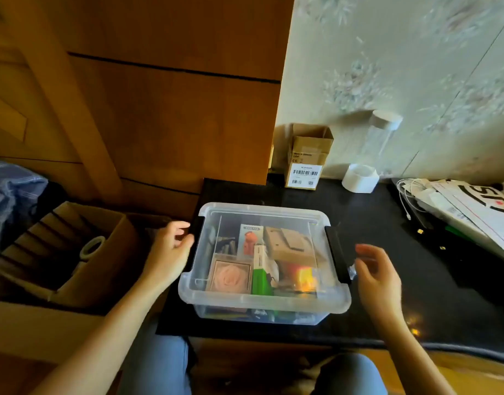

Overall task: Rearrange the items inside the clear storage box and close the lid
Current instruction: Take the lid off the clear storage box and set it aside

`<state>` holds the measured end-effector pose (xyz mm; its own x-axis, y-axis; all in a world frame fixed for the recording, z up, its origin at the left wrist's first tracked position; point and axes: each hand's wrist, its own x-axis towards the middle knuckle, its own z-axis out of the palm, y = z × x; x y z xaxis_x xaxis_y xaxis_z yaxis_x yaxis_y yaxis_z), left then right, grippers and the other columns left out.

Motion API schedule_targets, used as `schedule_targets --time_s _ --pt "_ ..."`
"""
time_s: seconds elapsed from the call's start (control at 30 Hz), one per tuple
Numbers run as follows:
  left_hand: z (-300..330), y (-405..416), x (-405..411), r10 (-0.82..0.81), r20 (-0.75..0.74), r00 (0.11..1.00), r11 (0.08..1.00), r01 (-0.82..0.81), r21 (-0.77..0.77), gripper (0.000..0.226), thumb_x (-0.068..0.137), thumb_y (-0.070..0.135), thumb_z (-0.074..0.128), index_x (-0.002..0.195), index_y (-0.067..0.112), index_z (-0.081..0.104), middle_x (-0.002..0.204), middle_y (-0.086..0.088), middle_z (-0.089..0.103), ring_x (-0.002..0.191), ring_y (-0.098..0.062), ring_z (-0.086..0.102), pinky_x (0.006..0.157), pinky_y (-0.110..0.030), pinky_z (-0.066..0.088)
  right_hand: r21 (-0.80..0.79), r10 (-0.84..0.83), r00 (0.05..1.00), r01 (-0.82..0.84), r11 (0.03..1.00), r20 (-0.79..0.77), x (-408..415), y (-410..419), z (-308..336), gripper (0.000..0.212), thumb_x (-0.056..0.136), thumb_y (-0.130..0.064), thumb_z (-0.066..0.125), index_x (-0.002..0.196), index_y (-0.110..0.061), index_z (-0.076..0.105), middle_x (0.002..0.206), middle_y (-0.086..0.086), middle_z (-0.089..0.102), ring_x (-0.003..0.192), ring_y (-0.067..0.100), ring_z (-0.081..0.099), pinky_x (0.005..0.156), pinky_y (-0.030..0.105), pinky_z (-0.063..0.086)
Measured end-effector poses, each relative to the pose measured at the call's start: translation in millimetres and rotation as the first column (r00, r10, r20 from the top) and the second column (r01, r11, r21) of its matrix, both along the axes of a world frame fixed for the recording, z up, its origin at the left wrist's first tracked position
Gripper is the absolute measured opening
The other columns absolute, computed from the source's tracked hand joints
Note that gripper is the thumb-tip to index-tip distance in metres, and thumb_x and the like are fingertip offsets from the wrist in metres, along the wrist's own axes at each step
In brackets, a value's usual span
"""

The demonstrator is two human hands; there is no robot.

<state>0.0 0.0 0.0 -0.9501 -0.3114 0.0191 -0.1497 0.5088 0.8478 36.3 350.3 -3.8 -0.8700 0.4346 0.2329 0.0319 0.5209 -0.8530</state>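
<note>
One dark surface (387,252) carries most of the things, with a wooden cabinet (159,109) behind its left part. Two cardboard boxes are in view: a large open one (82,252) left of the surface, holding a roll of tape (92,247), and a small open one (307,161) with a barcode label, standing at the back by the wall. One clear storage box (263,263) sits on the near part of the surface, its clear lid (262,212) on top, with two black latches, one on the left side (195,243) and one on the right side (337,253). Through the lid show a brown cardboard packet (295,243), a square pink item (231,276), a green-and-white pack (260,270), a card with an orange figure (250,239) and something orange-yellow (305,276). One white holder with a clear tube (362,178) stands beside the small box. The left hand (171,246) touches the left latch, fingers loosely curled, gripping nothing. The right hand (376,272) hovers just beside the right latch, fingers relaxed and half open, holding nothing.
</note>
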Motion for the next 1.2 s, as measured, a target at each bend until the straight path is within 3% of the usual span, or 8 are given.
schedule_targets --time_s 0.13,0.23,0.37,0.57,0.73,1.0,1.13,1.2 --pt "4 15 -15 -0.021 0.170 0.985 0.941 0.077 -0.329 0.049 0.096 0.041 0.045 0.138 0.017 0.040 0.138 -0.012 0.043 0.119 -0.027 0.050 0.092 -0.037 0.043 0.047 0.121 0.951 -0.140 0.989 0.283 -36 -10 3 0.046 0.089 -0.023 0.058 0.132 -0.014 0.043 0.126 0.004 0.055 0.092 0.012 0.056 0.072 0.027 0.048" --pt "2 15 -19 0.009 0.232 0.973 0.868 0.108 -0.484 0.054 0.096 0.043 0.043 0.139 0.011 0.036 0.135 -0.013 0.048 0.117 -0.029 0.053 0.089 -0.041 0.049 0.114 0.113 0.917 -0.168 0.979 0.382 -49 -16 -1 0.052 0.089 -0.031 0.058 0.134 -0.013 0.039 0.108 0.002 0.058 0.067 0.003 0.052 0.054 0.023 0.047" --pt "5 21 -19 0.050 0.257 0.965 0.707 0.147 -0.692 0.047 0.097 0.044 0.038 0.130 0.010 0.042 0.115 -0.008 0.061 0.100 -0.026 0.062 0.070 -0.032 0.050 0.236 0.024 0.900 -0.140 0.962 0.435 -55 -19 -4 0.048 0.089 -0.036 0.057 0.128 -0.013 0.043 0.081 -0.008 0.050 0.062 0.006 0.053 0.050 0.026 0.047" --pt "4 19 -15 0.059 0.228 0.972 0.574 0.154 -0.804 0.038 0.099 0.043 0.032 0.118 0.013 0.047 0.096 -0.005 0.067 0.088 -0.024 0.066 0.058 -0.028 0.041 0.517 -0.065 0.883 -0.210 0.830 0.464 -52 -20 -4 0.027 0.095 -0.041 0.045 0.103 -0.016 0.053 0.069 -0.005 0.056 0.057 0.011 0.055 0.047 0.023 0.040" --pt "0 19 -19 0.012 0.218 0.976 0.475 0.186 -0.860 0.038 0.101 0.038 0.029 0.110 0.011 0.054 0.095 -0.006 0.069 0.089 -0.023 0.066 0.059 -0.029 0.044 0.588 -0.078 0.874 -0.254 0.768 0.479 -56 -25 -4 0.024 0.099 -0.033 0.038 0.094 -0.012 0.049 0.063 -0.002 0.053 0.054 0.013 0.055 0.048 0.024 0.044" --pt "-6 21 -21 0.024 0.243 0.970 0.515 0.196 -0.835 0.037 0.102 0.033 0.025 0.111 0.008 0.051 0.098 -0.009 0.068 0.092 -0.026 0.065 0.064 -0.031 0.046 0.573 -0.048 0.855 -0.304 0.761 0.516 -57 -22 -5 0.016 0.098 -0.021 0.041 0.097 -0.006 0.047 0.064 -0.001 0.052 0.053 0.013 0.054 0.043 0.020 0.038" --pt "-18 -3 -21 0.013 0.321 0.947 0.853 0.156 -0.497 0.040 0.103 0.028 0.024 0.102 0.006 0.058 0.087 -0.006 0.062 0.073 -0.016 0.057 0.066 -0.030 0.044 0.568 -0.027 0.856 -0.318 0.760 0.515 -57 -23 -6 0.009 0.097 -0.016 0.041 0.096 -0.008 0.046 0.067 0.001 0.055 0.058 0.018 0.058 0.050 0.025 0.046" --pt "-25 -12 -19 -0.028 0.346 0.938 0.981 0.093 -0.172 0.040 0.104 0.027 0.026 0.116 0.006 0.057 0.113 -0.011 0.062 0.095 -0.022 0.059 0.084 -0.031 0.042 0.512 -0.019 0.852 -0.296 0.806 0.523 -60 -17 -7 0.014 0.098 -0.017 0.038 0.088 -0.010 0.046 0.067 0.001 0.053 0.057 0.016 0.054 0.047 0.024 0.039"
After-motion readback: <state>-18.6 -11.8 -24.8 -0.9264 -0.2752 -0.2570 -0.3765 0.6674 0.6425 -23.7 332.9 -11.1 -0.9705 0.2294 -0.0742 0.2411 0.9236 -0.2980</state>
